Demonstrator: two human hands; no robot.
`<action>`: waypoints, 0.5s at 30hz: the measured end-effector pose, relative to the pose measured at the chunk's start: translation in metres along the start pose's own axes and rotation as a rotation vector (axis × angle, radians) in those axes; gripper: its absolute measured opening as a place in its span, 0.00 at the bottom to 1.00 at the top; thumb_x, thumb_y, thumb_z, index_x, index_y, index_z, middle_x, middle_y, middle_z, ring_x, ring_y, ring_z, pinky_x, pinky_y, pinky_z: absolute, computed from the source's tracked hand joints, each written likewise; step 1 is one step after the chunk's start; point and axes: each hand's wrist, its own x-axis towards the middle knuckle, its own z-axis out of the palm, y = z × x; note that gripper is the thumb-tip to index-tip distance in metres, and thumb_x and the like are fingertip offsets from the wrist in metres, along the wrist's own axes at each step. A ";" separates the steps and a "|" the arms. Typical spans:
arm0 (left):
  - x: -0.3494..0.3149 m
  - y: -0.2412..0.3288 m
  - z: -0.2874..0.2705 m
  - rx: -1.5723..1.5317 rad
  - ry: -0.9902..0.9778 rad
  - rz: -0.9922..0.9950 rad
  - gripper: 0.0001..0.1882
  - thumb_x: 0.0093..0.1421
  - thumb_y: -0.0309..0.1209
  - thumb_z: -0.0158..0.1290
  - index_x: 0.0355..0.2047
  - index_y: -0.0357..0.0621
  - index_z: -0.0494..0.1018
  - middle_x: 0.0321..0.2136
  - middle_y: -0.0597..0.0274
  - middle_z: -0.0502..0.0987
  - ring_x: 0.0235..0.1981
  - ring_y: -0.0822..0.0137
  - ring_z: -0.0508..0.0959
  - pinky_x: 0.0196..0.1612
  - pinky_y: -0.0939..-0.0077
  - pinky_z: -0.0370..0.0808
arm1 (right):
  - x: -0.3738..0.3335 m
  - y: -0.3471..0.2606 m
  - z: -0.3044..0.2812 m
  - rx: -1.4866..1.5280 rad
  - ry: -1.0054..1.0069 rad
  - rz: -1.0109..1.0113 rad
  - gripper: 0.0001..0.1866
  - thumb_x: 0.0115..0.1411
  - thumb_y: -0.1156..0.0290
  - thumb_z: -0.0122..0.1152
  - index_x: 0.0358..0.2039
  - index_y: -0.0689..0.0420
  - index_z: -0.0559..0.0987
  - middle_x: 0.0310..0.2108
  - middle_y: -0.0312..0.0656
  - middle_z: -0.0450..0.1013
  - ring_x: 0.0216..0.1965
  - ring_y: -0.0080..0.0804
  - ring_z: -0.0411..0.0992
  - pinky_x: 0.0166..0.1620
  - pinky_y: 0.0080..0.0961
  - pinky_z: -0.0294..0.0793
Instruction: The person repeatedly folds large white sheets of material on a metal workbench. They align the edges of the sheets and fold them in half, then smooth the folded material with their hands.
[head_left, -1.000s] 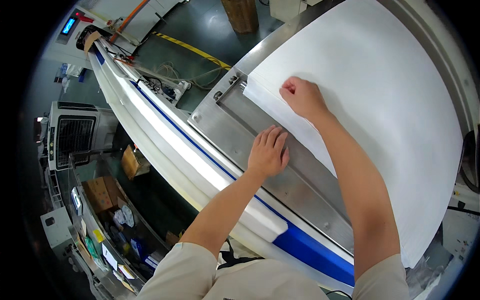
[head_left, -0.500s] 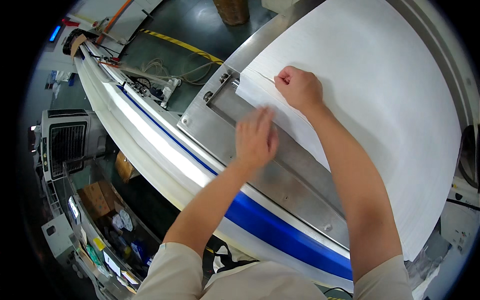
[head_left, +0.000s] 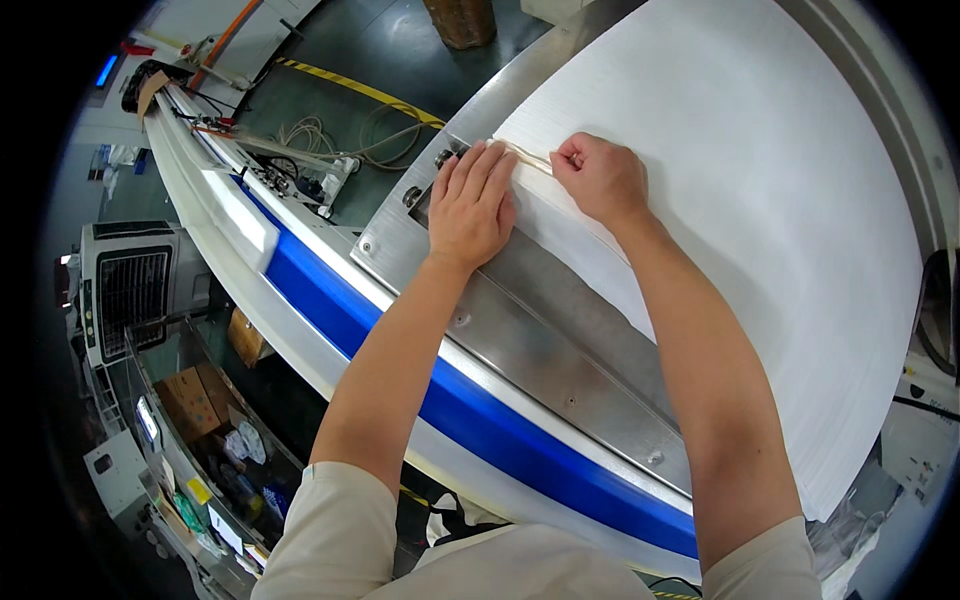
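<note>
While the left hand (head_left: 470, 210) lies flat over the metal table's (head_left: 525, 345) left end, fingertips at the white sheets' (head_left: 770, 210) corner, the right hand (head_left: 607, 180) curls in, its hold unclear, atop those sheets, their long axis following the metal table's front edge.

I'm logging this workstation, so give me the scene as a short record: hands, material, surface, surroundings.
Left hand: fingers extended, at the left end of the white sheets' near edge
Right hand: curled, on the sheets near that edge; whether it pinches one is unclear
Material: layered white sheets
Surface: metal table
Near side: blue panel alongside the table
Floor: yellow-and-black tape
</note>
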 end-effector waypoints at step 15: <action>0.019 -0.029 -0.026 -0.104 -0.155 0.356 0.16 0.44 0.30 0.56 0.35 0.44 0.71 0.43 0.59 0.73 0.48 0.56 0.72 0.55 0.59 0.66 | -0.005 -0.008 -0.009 0.085 -0.069 0.061 0.09 0.54 0.61 0.62 0.28 0.53 0.80 0.24 0.41 0.77 0.27 0.39 0.76 0.32 0.31 0.74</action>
